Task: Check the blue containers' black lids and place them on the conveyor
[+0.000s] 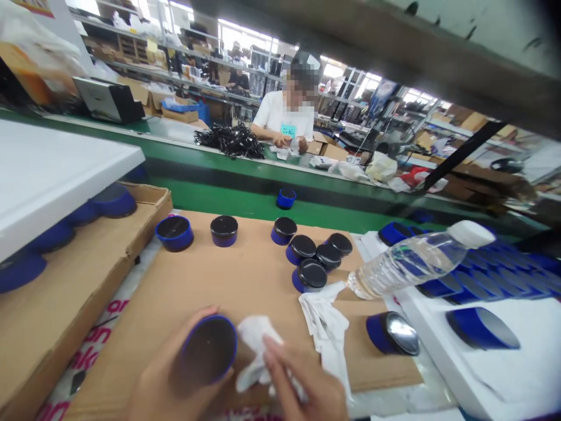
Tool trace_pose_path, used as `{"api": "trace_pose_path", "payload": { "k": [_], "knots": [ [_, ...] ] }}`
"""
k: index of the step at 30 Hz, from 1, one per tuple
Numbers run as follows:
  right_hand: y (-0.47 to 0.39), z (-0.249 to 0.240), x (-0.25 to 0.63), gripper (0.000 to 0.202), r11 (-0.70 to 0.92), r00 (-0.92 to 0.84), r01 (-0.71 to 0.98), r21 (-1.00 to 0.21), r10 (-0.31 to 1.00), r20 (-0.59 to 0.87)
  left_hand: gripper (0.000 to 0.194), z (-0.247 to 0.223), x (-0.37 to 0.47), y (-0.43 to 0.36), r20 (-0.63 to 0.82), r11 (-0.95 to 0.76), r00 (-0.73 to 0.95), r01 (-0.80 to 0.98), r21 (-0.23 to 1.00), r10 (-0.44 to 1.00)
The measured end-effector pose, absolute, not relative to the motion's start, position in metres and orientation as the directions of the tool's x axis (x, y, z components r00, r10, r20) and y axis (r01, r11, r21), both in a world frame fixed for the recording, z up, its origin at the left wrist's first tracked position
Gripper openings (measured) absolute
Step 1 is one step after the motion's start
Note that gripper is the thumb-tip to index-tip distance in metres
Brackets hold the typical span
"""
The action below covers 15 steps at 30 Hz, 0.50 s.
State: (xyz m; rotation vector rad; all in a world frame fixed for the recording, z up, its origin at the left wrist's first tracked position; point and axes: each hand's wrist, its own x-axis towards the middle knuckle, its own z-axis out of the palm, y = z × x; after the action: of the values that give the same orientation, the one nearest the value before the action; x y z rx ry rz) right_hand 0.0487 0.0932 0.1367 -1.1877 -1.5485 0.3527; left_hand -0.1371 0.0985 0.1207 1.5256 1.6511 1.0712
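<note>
My left hand is wrapped round a short round blue-and-black part, its dark face and blue rim turned up toward me. A crumpled white cloth is pinched in the fingers of my right hand, just right of that part; whether cloth and part touch, I cannot tell. More white cloth lies on the cardboard sheet beyond my right hand. Several like parts stand at the sheet's far side, among them a glossy-topped one. Another round part sits tilted at the right.
A clear water bottle with a white cap leans at the right, beside a white tray with rows of blue parts. At left a white board overhangs a cardboard tray. Across the green bench, a person handles small items near black cables.
</note>
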Motion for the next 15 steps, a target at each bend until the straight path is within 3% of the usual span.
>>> {"api": "trace_pose_path", "payload": {
  "k": [3, 6, 8, 10, 12, 15],
  "knots": [
    [0.128, 0.167, 0.070, 0.029, 0.489, -0.020, 0.595, -0.638, 0.802, 0.597, 0.050, 0.139, -0.125, 0.104, 0.171, -0.100, -0.111, 0.470, 0.877, 0.979],
    [0.154, 0.185, 0.078, 0.028, 0.575, -0.291, 0.652, -0.493, 0.791, 0.538, 0.053, 0.156, -0.119, 0.120, 0.416, -0.367, -0.017, 0.443, 0.818, 0.909],
    [0.164, 0.193, 0.078, 0.029, 0.625, -0.414, 0.673, -0.396, 0.761, 0.499, 0.053, 0.165, -0.119, 0.134, 0.605, -0.558, 0.037, 0.436, 0.706, 0.795],
    [0.177, 0.203, 0.076, 0.029, 0.583, -0.411, 0.733, -0.351, 0.790, 0.454, 0.055, 0.174, -0.122, 0.148, 0.752, -0.682, 0.069, 0.481, 0.551, 0.656],
    [0.202, 0.218, 0.071, 0.032, 0.450, -0.303, 0.815, -0.365, 0.868, 0.393, 0.056, 0.189, -0.126, 0.164, 0.759, -0.649, 0.025, 0.535, 0.540, 0.651],
    [0.269, 0.244, 0.062, 0.032, 0.251, -0.130, 0.885, -0.391, 0.942, 0.311, 0.056, 0.224, -0.132, 0.191, 0.612, -0.431, -0.148, 0.584, 0.688, 0.777]
  ]
}}
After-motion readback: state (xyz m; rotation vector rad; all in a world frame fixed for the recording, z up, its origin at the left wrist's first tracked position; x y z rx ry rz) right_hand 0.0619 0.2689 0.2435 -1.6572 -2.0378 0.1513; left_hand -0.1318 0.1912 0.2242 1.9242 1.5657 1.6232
